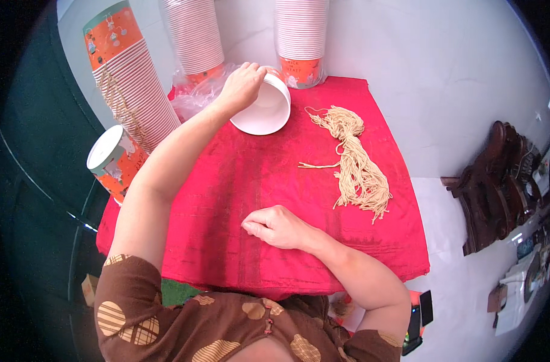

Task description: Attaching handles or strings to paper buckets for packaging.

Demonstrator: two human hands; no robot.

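Out at the far side of the table, my left hand is closed on the upper rim of a paper bucket. The bucket is tilted over, its white inside facing me, and it looks empty. My right hand rests closed over the middle of the red cloth, its fingers curled under. Anything within those fingers is hidden. To the right lies a tied bundle of beige cords, with a few loose strands trailing left, apart from both hands.
A tall stack of orange paper buckets, with cords hanging on it, leans at the left beside a lidded bucket. Two wrapped stacks stand at the back near crumpled clear plastic. Dark carved wooden furniture is at right.
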